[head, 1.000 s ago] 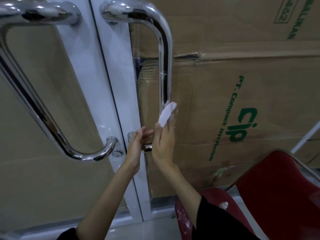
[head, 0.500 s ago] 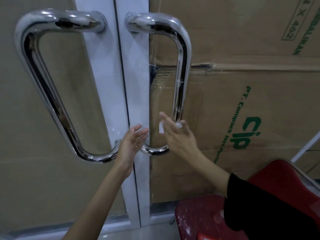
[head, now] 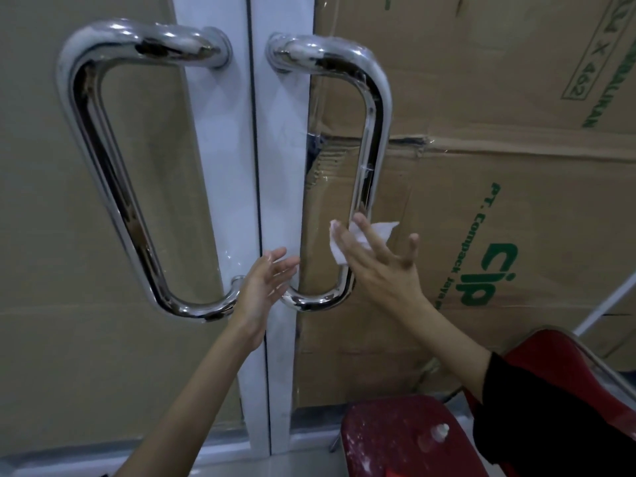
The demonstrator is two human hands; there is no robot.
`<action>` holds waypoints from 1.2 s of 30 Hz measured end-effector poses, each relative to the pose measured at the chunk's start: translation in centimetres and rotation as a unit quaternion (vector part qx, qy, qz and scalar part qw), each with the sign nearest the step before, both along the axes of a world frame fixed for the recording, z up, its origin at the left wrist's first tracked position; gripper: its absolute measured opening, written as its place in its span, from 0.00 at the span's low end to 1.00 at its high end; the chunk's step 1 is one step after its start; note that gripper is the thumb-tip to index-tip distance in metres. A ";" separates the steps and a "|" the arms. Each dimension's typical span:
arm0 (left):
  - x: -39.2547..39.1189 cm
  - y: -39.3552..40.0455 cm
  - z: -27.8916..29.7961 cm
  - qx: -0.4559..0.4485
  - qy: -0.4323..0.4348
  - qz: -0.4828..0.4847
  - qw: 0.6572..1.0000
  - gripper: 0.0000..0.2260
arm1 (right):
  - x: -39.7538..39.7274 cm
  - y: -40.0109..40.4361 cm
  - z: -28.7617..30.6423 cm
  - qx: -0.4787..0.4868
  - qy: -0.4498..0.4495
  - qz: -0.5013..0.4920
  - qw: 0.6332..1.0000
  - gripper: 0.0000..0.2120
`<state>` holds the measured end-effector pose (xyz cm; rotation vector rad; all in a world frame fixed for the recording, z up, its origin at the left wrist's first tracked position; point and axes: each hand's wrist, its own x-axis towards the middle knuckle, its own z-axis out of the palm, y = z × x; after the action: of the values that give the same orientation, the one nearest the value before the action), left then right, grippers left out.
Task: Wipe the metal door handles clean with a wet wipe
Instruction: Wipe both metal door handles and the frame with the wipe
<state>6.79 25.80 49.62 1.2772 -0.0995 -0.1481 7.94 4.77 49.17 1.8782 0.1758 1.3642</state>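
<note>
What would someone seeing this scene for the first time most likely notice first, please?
Two large chrome door handles, the left handle and the right handle, dominate the white door frame. Low on the right handle, the right hand presses a white wet wipe against the bar with straight fingers, while the left hand hovers open beside it.

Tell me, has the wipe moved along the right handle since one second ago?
Yes. The wipe now sits slightly lower on the right handle, nearer its bottom bend.

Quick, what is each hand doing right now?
Left hand: open, fingers straight, holding nothing, by the door frame.
Right hand: open, straight fingers pressing the wet wipe against the right door handle.
</note>
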 end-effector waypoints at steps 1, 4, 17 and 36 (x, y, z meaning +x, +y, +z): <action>0.0 0.1 0.0 -0.004 0.004 0.006 1.000 0.17 | 0.1 0.6 -0.2 0.009 0.013 0.007 1.000 0.27; -0.2 0.4 0.0 -0.005 0.008 0.010 1.000 0.17 | 0.0 1.7 -3.8 -0.070 0.134 0.011 0.988 0.22; -0.7 -0.1 0.6 0.025 0.006 0.002 1.000 0.19 | -0.6 0.9 -7.3 0.020 0.124 0.036 0.991 0.37; -0.6 -5.0 5.3 0.011 -0.044 -0.016 0.999 0.17 | -1.3 7.9 4.2 0.715 0.097 0.431 0.542 0.22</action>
<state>6.24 20.78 54.96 1.3039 -0.1940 -0.1206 6.66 12.65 53.37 3.6644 0.0560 2.2806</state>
